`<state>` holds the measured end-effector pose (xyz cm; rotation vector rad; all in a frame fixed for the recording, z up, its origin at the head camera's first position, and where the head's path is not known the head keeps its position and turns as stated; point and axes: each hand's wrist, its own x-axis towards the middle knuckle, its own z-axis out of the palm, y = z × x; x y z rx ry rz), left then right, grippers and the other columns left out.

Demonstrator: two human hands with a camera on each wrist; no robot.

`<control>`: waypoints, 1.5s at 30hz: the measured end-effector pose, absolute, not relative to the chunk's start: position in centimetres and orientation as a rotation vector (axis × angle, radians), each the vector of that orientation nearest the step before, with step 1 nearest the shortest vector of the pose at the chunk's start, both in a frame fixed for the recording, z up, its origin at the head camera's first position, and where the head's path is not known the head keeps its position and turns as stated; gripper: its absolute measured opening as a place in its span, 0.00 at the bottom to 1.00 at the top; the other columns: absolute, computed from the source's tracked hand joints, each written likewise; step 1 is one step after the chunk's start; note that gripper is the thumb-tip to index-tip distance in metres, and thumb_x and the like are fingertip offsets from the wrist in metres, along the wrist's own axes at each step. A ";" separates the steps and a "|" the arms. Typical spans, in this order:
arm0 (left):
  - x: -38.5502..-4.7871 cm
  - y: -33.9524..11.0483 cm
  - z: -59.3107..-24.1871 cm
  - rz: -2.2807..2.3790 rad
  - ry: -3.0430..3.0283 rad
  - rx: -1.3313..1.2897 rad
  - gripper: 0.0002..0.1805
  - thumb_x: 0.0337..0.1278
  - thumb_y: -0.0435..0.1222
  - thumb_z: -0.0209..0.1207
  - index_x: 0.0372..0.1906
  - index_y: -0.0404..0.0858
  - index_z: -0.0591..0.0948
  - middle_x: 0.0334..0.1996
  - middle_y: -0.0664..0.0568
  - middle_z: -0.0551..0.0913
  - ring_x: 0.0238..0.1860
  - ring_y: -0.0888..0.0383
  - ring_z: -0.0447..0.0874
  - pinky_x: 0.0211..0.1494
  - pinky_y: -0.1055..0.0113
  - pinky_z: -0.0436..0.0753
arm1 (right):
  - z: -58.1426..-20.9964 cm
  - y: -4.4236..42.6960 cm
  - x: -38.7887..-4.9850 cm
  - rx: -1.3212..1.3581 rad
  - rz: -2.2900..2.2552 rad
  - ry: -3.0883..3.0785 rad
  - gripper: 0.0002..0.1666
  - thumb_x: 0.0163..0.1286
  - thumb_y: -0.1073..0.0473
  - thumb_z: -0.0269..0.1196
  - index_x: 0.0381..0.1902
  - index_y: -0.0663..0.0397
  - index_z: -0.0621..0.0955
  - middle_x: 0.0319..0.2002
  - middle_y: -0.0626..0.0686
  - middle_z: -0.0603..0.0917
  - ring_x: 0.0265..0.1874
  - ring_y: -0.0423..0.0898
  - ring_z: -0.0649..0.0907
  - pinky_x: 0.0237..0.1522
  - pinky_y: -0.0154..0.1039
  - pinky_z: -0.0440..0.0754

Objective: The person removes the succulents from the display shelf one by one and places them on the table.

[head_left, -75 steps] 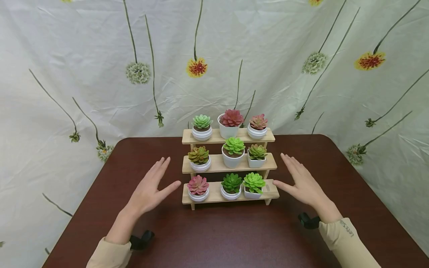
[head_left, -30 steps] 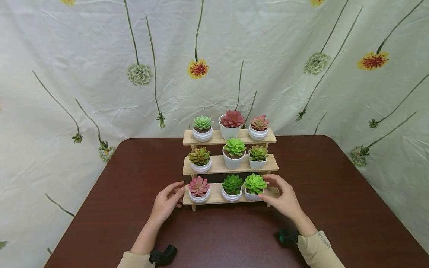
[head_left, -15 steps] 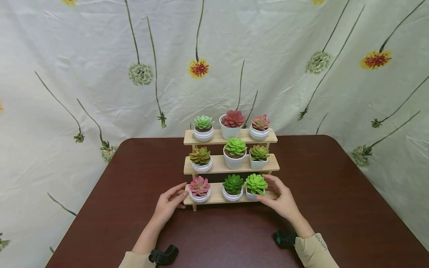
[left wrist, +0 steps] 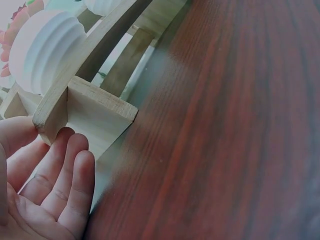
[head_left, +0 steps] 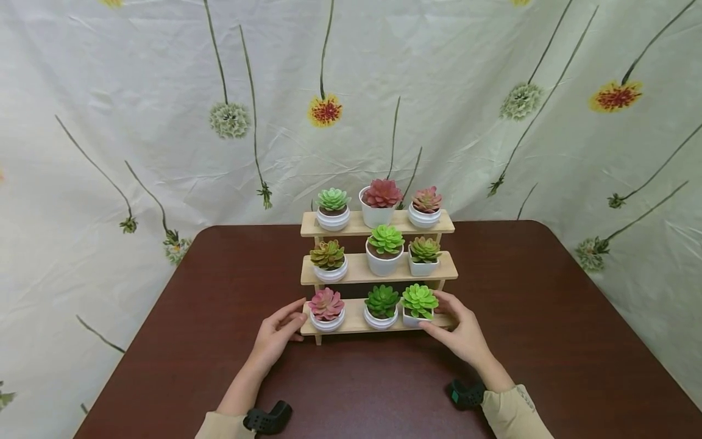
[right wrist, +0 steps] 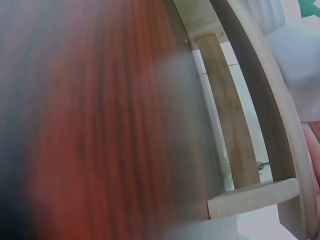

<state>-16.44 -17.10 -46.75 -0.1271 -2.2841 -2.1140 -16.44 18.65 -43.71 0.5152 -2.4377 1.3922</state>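
A three-tier wooden plant stand (head_left: 353, 325) holds several small potted succulents. My left hand (head_left: 272, 335) grips the left end of its bottom shelf, beside a pink succulent (head_left: 326, 308) in a round white pot. In the left wrist view the thumb meets the shelf's corner, and the fingers (left wrist: 75, 185) curl beneath the end. My right hand (head_left: 463, 332) pinches a bright green succulent (head_left: 419, 302) in a square white pot, thumb in front and fingers behind. The pot stands on the bottom shelf. In the right wrist view only a sliver of finger (right wrist: 314, 150) shows beside the pot.
A dark green succulent (head_left: 381, 303) sits just left of the bright green one. More pots, such as a tall white one (head_left: 384, 263), fill the two upper shelves. The stand rests on a dark red-brown table (head_left: 373, 390) before a flower-printed cloth (head_left: 439, 91).
Both hands came inward from spread positions: the left onto the shelf end, the right onto the bright green succulent's pot. Over the last half second they have barely moved.
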 end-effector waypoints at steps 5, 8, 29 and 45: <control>-15.9 -16.6 -45.4 -2.088 -2.316 -0.126 0.22 0.62 0.28 0.55 0.61 0.25 0.71 0.37 0.38 0.80 0.31 0.61 0.79 0.34 0.63 0.84 | -45.9 19.2 -17.1 0.451 1.391 -2.418 0.35 0.50 0.68 0.73 0.57 0.59 0.75 0.47 0.56 0.82 0.41 0.47 0.81 0.44 0.42 0.79; -15.9 -16.5 -45.2 -2.090 -2.324 -0.113 0.22 0.62 0.28 0.55 0.61 0.26 0.71 0.38 0.37 0.80 0.31 0.60 0.79 0.34 0.63 0.84 | -45.6 19.0 -16.8 0.435 1.425 -2.365 0.34 0.49 0.70 0.72 0.57 0.62 0.75 0.46 0.59 0.81 0.39 0.44 0.81 0.42 0.39 0.79; -15.9 -16.5 -45.6 -2.100 -2.306 -0.117 0.22 0.62 0.27 0.55 0.60 0.25 0.71 0.37 0.37 0.80 0.30 0.60 0.79 0.33 0.63 0.84 | -45.2 19.2 -16.6 0.541 1.758 -1.996 0.36 0.47 0.84 0.66 0.57 0.73 0.70 0.52 0.43 0.78 0.44 0.37 0.80 0.44 0.27 0.78; -16.9 -17.1 -47.8 -2.092 -2.269 -0.110 0.22 0.61 0.30 0.57 0.60 0.29 0.73 0.36 0.41 0.81 0.30 0.61 0.79 0.32 0.64 0.84 | -44.3 21.9 -17.6 0.315 1.681 -1.812 0.35 0.48 0.84 0.64 0.57 0.74 0.71 0.47 0.45 0.78 0.43 0.37 0.79 0.44 0.25 0.77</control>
